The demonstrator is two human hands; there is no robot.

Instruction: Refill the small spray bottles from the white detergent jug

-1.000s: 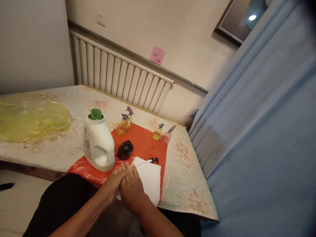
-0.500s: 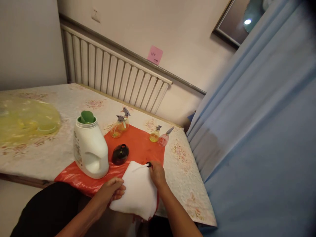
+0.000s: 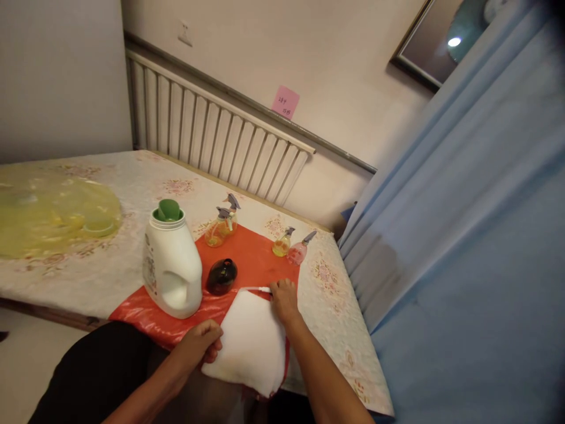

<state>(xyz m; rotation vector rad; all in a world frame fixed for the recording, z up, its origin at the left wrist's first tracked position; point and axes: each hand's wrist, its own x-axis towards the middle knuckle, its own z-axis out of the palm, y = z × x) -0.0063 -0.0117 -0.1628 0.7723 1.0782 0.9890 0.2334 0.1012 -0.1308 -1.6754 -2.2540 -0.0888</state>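
Head view — items recorded at this moment. White towel (image 3: 251, 341): folded, lying at the near edge of the table (image 3: 326, 294), partly on the red sheet (image 3: 256, 259) and overhanging toward the person. Left hand (image 3: 200, 344): fingers curled, pinching the towel's near left edge. Right hand (image 3: 285, 300): fingers closed on the black head of a pump with its thin white tube (image 3: 253, 289), at the towel's far right corner. Dark round bottle (image 3: 222, 275): upright, uncapped as far as could be seen, just beyond the towel. White jug (image 3: 173, 271): beside it, green cap on. Four small spray bottles (image 3: 222, 219): standing untouched farther back. Progress, as judged — pump in hand but not yet seated on the dark bottle.
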